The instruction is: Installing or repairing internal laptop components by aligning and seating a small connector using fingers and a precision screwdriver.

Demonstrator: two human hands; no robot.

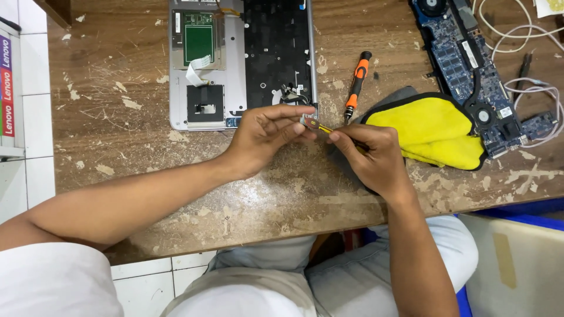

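My left hand (264,134) pinches a small metal part (308,121) at the near right corner of an opened silver laptop shell (235,58). My right hand (373,157) grips a thin yellow-handled screwdriver (325,128) whose tip meets that part. The two hands almost touch above the worn wooden table (117,117). The shell lies open, showing a green board, a white ribbon cable and the black back of the keyboard.
An orange-and-black screwdriver (356,87) lies just beyond my right hand. A yellow cloth with black edging (435,129) sits to the right. A blue circuit board with a fan (470,70) and white cables (529,35) lie at the far right. The table's near edge is above my lap.
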